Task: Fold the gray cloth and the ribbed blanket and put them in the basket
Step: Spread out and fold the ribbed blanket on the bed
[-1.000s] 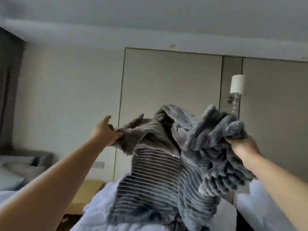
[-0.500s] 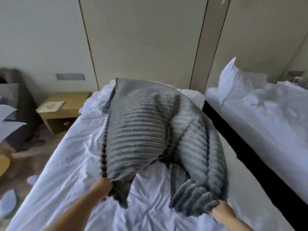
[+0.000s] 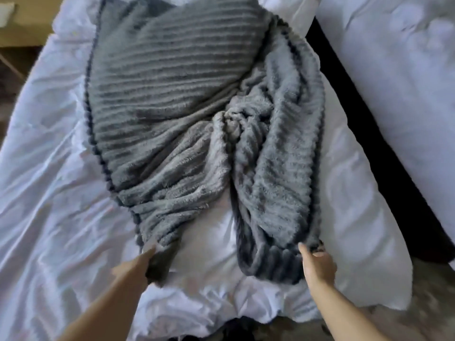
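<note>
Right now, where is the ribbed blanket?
The blanket lies bunched mid-frame in the head view, on the white bed, its near corners held by the left hand and right hand.

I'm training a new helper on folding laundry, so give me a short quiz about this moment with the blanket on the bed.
1. True or false: the ribbed blanket lies fully flat and smooth.
2. The blanket rests on: A) a white sheet, B) a chair, C) a carpet.
3. Fill in: the left hand grips the blanket's near ___ corner.
Key: 1 false, it is bunched toward the right; 2 A; 3 left.
</note>
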A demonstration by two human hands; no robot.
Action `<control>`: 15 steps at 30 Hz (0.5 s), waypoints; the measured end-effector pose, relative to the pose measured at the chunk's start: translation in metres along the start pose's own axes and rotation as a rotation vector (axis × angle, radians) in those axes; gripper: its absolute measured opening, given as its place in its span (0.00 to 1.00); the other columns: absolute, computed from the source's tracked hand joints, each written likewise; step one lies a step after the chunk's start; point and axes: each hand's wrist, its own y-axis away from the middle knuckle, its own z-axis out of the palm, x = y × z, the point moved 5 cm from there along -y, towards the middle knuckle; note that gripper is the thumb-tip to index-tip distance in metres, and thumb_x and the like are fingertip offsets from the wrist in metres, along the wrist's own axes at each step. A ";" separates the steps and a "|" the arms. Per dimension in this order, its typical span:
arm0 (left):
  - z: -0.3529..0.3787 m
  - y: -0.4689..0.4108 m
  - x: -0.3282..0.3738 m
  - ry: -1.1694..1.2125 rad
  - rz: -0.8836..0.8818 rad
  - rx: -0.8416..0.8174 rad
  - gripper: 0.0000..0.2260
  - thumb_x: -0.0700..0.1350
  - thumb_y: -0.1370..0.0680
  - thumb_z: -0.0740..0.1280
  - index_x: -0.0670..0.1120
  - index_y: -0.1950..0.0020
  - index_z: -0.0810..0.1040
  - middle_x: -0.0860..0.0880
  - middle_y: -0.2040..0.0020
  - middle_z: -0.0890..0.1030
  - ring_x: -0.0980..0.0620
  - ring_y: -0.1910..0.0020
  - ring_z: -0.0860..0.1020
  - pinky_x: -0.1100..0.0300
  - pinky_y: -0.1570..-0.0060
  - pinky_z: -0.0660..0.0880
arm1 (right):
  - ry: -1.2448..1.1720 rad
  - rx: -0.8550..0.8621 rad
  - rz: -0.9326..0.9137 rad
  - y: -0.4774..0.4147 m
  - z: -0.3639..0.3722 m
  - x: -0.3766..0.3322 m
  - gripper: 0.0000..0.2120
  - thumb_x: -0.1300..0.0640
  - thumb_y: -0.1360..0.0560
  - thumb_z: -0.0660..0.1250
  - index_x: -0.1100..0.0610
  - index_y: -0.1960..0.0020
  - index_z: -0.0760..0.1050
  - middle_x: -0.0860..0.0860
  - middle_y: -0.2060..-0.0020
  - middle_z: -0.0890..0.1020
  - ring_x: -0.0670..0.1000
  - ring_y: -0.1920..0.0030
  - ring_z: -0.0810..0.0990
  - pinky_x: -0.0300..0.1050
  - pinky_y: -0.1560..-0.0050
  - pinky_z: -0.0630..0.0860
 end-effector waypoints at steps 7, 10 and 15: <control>0.024 0.060 -0.004 0.052 -0.050 -0.372 0.10 0.43 0.22 0.64 0.37 0.57 0.75 0.40 0.69 0.76 0.49 0.76 0.75 0.62 0.77 0.69 | -0.364 -0.313 0.419 0.017 0.029 0.013 0.17 0.66 0.30 0.68 0.69 0.42 0.71 0.63 0.51 0.78 0.64 0.51 0.79 0.60 0.50 0.79; 0.017 0.111 0.048 -0.274 0.210 -0.332 0.10 0.43 0.27 0.71 0.37 0.56 0.77 0.40 0.66 0.77 0.48 0.73 0.73 0.62 0.75 0.65 | -0.577 -0.184 0.213 0.034 -0.020 -0.047 0.01 0.68 0.31 0.63 0.66 0.61 0.72 0.60 0.67 0.74 0.58 0.68 0.74 0.48 0.70 0.73; -0.009 0.256 0.167 -0.047 0.902 -0.363 0.19 0.36 0.33 0.75 0.34 0.45 0.75 0.35 0.58 0.80 0.41 0.63 0.78 0.52 0.65 0.75 | -1.102 -0.263 -0.476 0.113 -0.169 -0.192 0.12 0.71 0.37 0.60 0.56 0.70 0.73 0.50 0.76 0.74 0.51 0.74 0.72 0.38 0.70 0.67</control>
